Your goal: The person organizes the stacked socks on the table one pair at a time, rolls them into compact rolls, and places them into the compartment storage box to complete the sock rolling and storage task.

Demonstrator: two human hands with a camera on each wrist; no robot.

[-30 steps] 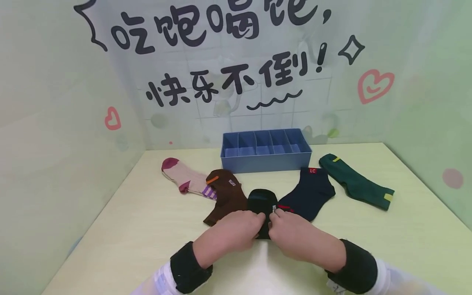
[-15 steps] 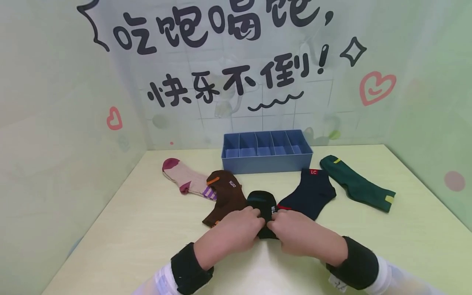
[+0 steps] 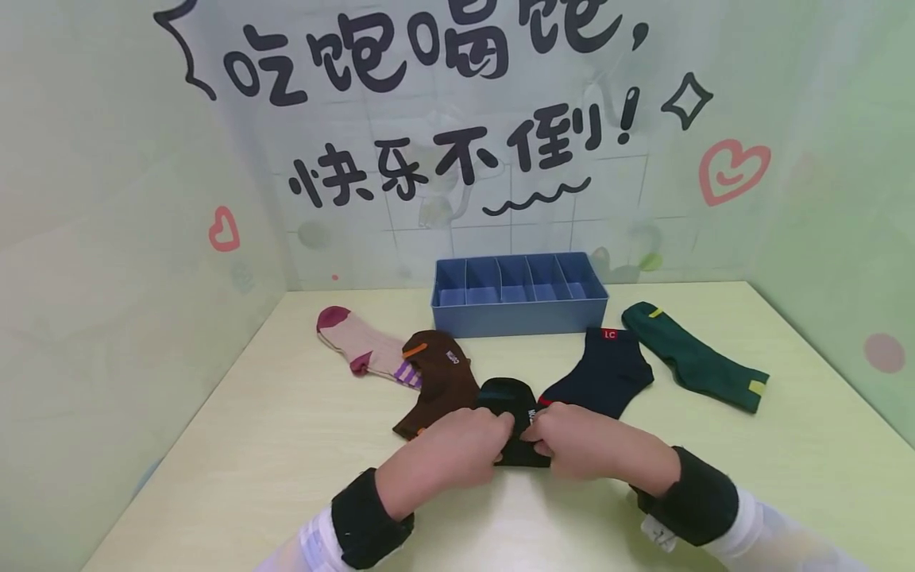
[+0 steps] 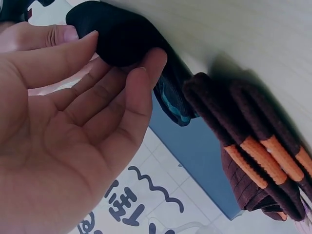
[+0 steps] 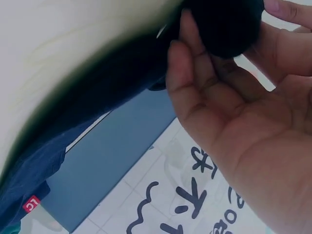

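Observation:
A dark black-green sock (image 3: 506,394) with small white lettering lies folded at the front middle, between both hands. My left hand (image 3: 465,446) grips its left side; in the left wrist view the curled fingers (image 4: 139,100) go round the sock's rounded fold (image 4: 117,36), with the thumb close against it. On the right side my right hand (image 3: 589,441) pinches the sock, its fingers (image 5: 187,66) reaching under the dark roll (image 5: 224,29) in the right wrist view. Parts of the sock are hidden behind the hands.
Left of the hands lies a brown sock (image 3: 445,381), overlapping a pink sock (image 3: 368,342). A navy sock (image 3: 600,373) and a green sock (image 3: 696,357) lie to the right. Behind them stands a blue divided box (image 3: 522,318), near the printed back wall (image 3: 429,230).
The black-green sock's far end has come slightly nearer. My right hand has shifted a little to the right on the sock; the left hand has barely moved.

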